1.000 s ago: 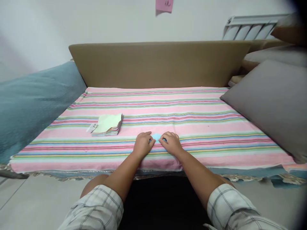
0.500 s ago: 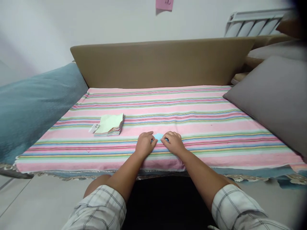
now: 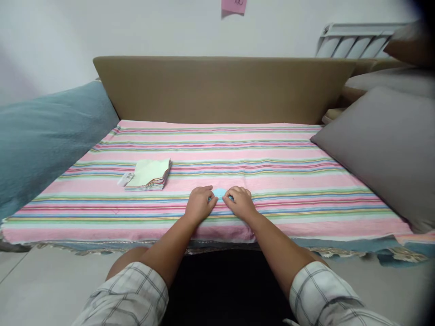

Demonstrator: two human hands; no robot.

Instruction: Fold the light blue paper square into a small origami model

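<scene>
A small light-blue piece of paper (image 3: 219, 194) lies on the striped cloth (image 3: 282, 158) close to its front edge. My left hand (image 3: 200, 203) pinches the paper's left side between thumb and fingers. On the right side, my right hand (image 3: 240, 202) grips it in the same way, fingers curled. Only the paper's middle shows; the hands cover both ends. To the left of my hands lies a stack of paper sheets (image 3: 149, 173), the top one pale green with a wavy front edge. A small white tag (image 3: 125, 179) with dark marks touches its left side.
The seat has a brown backrest (image 3: 224, 90) behind it. A teal cushion (image 3: 50, 131) leans at the left, and a large grey pillow (image 3: 380, 149) at the right. A pink note (image 3: 234, 5) sticks to the wall.
The view shifts slightly, right and then back. Both hands stay at the blue paper, with only small finger movements; the stack has not moved on the cloth.
</scene>
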